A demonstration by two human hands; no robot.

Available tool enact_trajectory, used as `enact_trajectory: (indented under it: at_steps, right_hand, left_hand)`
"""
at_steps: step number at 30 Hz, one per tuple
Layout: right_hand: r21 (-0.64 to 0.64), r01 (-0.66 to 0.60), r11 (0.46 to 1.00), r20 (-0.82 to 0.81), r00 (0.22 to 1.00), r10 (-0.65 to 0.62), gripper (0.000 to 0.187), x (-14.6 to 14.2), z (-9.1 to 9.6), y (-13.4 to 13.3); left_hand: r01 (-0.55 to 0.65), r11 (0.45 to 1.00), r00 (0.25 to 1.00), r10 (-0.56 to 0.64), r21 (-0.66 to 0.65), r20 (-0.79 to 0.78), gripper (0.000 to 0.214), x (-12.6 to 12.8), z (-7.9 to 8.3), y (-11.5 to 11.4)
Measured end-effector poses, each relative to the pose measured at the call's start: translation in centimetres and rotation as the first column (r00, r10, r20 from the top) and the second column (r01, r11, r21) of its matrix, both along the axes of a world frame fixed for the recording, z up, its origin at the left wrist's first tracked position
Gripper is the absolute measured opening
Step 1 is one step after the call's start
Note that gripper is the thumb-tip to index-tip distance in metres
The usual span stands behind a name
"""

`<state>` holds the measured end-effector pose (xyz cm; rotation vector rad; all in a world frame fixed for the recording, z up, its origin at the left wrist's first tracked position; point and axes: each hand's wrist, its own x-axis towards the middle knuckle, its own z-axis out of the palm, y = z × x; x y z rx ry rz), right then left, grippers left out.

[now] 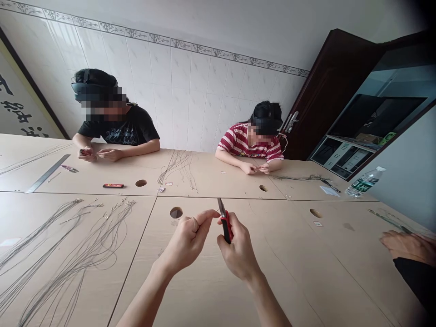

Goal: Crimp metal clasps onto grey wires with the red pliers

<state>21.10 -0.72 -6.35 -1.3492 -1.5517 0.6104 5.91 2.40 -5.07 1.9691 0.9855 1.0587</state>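
My right hand (240, 250) is wrapped round a pair of pliers (225, 223) with red and black handles. Their dark metal jaws point up and away from me. Close beside them, my left hand (188, 240), with a ring on one finger, pinches with thumb and forefinger near the base of the jaws. Whatever lies in that pinch is too small to make out. Both hands are above the near table panel (190, 295). On my left lie bundles of thin grey wires (91, 254) with small metallic ends.
Two people with headsets sit across the table, their hands (255, 169) together. Another person's hand (407, 245) is at the right edge. A water bottle (365, 182) stands at the right. A steel ruler (49, 172), a small red-black box (113, 185) and more wires (177, 165) lie farther back.
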Motion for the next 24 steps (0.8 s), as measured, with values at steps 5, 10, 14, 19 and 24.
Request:
enact_trajectory:
  at_steps: [5, 10, 14, 19, 24]
  right_hand:
    - [-0.010, 0.017, 1.000, -0.020, 1.000, -0.017, 0.020, 0.1, -0.2, 0.4]
    - [0.005, -0.014, 1.000, -0.023, 1.000, 0.014, 0.022, -0.1, 0.0, 0.5]
    - [0.032, -0.045, 0.998, 0.008, 0.999, 0.044, 0.020, -0.2, 0.2, 0.1]
    - [0.023, -0.070, 0.997, 0.028, 0.997, 0.069, 0.021, -0.5, 0.3, -0.1]
    - [0.021, -0.066, 0.998, 0.055, 0.996, 0.065, 0.021, -0.8, 0.4, 0.0]
  left_hand:
    - [0.021, 0.993, 0.999, -0.027, 0.115, 0.048, 0.035, 0.2, -1.2, 0.5]
    - [-0.044, 0.996, 0.992, 0.035, 0.076, 0.123, 0.034, 0.2, -1.2, 0.7]
    - [-0.091, 0.995, 0.971, 0.098, -0.040, 0.219, 0.029, 0.0, -0.1, 0.5]
    - [-0.121, 0.989, 0.943, 0.143, -0.091, 0.299, 0.023, 0.0, 0.2, 0.5]
    - [-0.195, 0.977, 0.921, 0.213, -0.089, 0.326, 0.019, 0.0, 0.1, 0.4]
